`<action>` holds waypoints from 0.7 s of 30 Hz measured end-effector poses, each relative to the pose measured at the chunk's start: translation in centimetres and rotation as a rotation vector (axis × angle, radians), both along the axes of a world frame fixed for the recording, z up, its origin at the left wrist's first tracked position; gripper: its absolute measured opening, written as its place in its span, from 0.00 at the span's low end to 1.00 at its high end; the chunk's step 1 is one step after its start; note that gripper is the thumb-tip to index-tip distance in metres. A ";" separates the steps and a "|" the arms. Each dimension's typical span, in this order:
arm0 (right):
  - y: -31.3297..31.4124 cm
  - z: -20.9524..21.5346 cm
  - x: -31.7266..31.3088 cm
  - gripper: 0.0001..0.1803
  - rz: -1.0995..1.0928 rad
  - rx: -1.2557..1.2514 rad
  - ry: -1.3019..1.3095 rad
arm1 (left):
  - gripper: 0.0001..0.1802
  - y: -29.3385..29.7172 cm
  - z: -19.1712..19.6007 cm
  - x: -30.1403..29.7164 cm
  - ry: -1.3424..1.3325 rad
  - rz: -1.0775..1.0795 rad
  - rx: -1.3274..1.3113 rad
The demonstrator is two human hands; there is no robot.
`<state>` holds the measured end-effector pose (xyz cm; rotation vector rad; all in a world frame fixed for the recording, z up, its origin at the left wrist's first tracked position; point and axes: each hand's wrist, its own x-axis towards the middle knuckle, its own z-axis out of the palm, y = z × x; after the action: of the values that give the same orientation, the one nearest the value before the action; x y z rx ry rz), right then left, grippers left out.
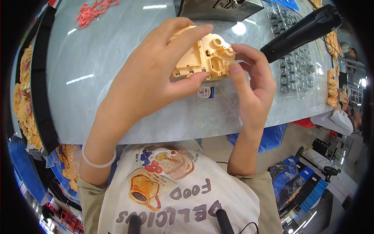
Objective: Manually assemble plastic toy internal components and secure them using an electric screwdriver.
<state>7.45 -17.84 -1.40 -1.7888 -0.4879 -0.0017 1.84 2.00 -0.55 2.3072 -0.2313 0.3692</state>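
A yellow moulded plastic housing [215, 64] with round holes, ribs and small metal contacts along its near edge is held up above the grey table. My left hand [156, 66] grips it from the left, fingers over the far edge and thumb on the near edge. My right hand [253, 78] is curled at its right end, thumb and fingertips pinched against the corner. Whether a small part sits between those right fingertips is hidden. Just below the housing a small blue-and-white label [206, 92] lies on the table.
A black electric screwdriver [302, 33] slants in at the right, above clear trays of dark parts [298, 74]. A metal box [222, 9] stands at the back. Pink plastic pieces [92, 13] lie far left. A black-edged bin [29, 101] holds yellow parts at the left.
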 end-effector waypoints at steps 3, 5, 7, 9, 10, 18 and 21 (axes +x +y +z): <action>-0.1 -0.1 0.3 0.15 0.041 -0.087 -0.094 | 0.36 -0.1 -0.3 0.3 -0.026 -0.009 0.028; -0.1 0.0 0.3 0.17 0.069 -0.141 -0.127 | 0.35 -0.1 -0.7 0.3 -0.050 -0.019 -0.031; -0.1 0.4 0.2 0.17 0.057 -0.129 -0.107 | 0.35 -0.4 -0.6 0.3 -0.054 -0.013 -0.073; -0.1 0.2 0.9 0.16 0.077 -0.155 -0.184 | 0.34 -0.6 -1.0 0.2 -0.059 0.001 -0.113; -0.1 0.2 1.1 0.16 0.097 -0.183 -0.258 | 0.34 -0.6 -1.2 0.2 -0.071 0.008 -0.099; -0.4 2.4 1.0 0.16 0.100 -0.268 -0.315 | 0.35 -1.2 -1.7 0.2 -0.054 -0.008 -0.209; -0.5 2.2 0.2 0.16 0.086 -0.297 -0.235 | 0.34 -0.9 -1.4 0.1 -0.087 0.003 -0.084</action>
<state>7.63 -18.36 0.75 -2.0679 -0.7657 -0.0844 1.95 1.08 -1.96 2.2114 -0.2501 0.4725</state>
